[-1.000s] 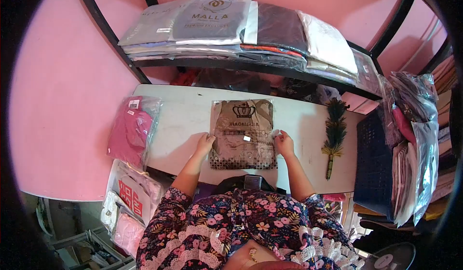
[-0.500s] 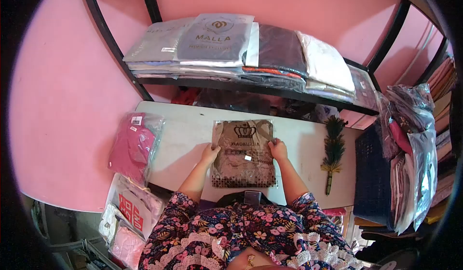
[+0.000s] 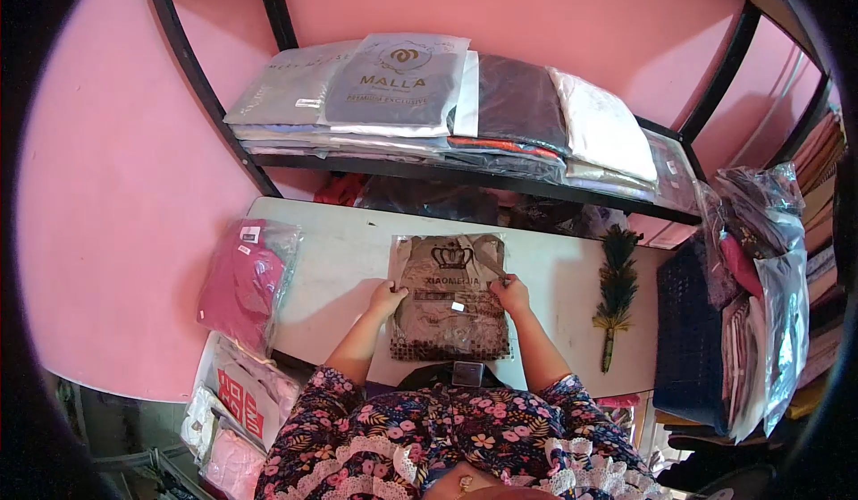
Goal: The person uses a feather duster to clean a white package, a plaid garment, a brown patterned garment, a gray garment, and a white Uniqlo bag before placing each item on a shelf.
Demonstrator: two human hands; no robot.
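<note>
Both sides pinched: left hand (image 3: 386,301) and right hand (image 3: 511,294) grip the bagged garment (image 3: 450,308) between them on the table (image 3: 331,250). Squaring it, I judge; next needs even pull.

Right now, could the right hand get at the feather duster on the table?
Probably yes. The feather duster lies on the table to the right of the right hand, nothing between them, though that hand now holds the packaged garment by its edge.

Read "MALLA" above "PREMIUM EXCLUSIVE" on the grey packet (image 3: 396,75) on the shelf (image 3: 500,183). Made out "XIAOMEIJIA" under a crown on the clear packet (image 3: 450,299) on the bench (image 3: 331,250).
</note>
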